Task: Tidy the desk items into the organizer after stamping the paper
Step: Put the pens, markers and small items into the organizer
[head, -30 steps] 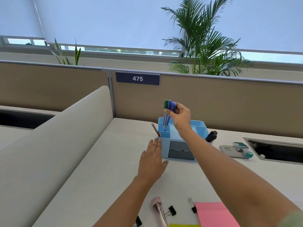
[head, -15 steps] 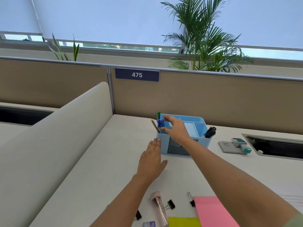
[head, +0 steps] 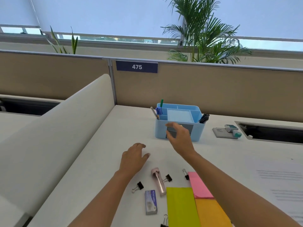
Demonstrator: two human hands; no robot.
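Note:
A light blue organizer [head: 159,131] stands mid-desk. Blue and green pens [head: 159,108] stand in its back left compartment, and black markers [head: 204,118] lean at its right end. My right hand [head: 179,136] hovers in front of the organizer, fingers spread and holding nothing. My left hand [head: 133,157] rests flat on the desk, empty. Near me lie a pink stapler [head: 158,181], a staple box [head: 150,202], several black binder clips [head: 139,186], and pink [head: 199,185], yellow-green [head: 181,207] and orange [head: 211,212] sticky pads. A stamp and its pad [head: 227,132] sit right of the organizer.
A printed sheet of paper [head: 278,185] lies at the right. A cable cutout [head: 270,133] opens in the desk at the far right. A rounded white divider [head: 54,136] runs along the left, and a partition labelled 475 [head: 136,67] backs the desk.
My right hand lowered the pens into the organizer's back left compartment, let them go, and drew back toward me. My left hand slid slightly nearer on the desk.

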